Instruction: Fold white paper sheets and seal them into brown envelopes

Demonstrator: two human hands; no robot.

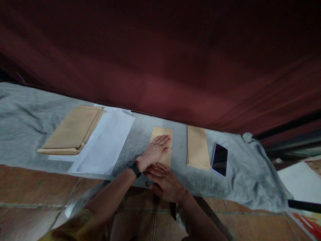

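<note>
A narrow brown paper envelope (pixel 162 130) lies upright before me on the grey cloth. Flat across its middle rests my left hand (pixel 155 150), fingers stretched out and a dark watch on the wrist. Just below it, my right hand (pixel 164 182) lies over the envelope's near end with its fingers extended. Neither hand grasps anything. Parts of the envelope are hidden beneath both hands. To the right is another small stack of brown envelopes (pixel 198 147), apart from my hands.
A pile of larger brown envelopes (pixel 72 129) sits at the left, partly over white paper sheets (pixel 106 144). A phone (pixel 220 159) lies right of the small stack. Grey cloth (pixel 240 167) covers the narrow surface, with a dark red wall-like panel (pixel 160 87) behind and tiled floor (pixel 140 217) below.
</note>
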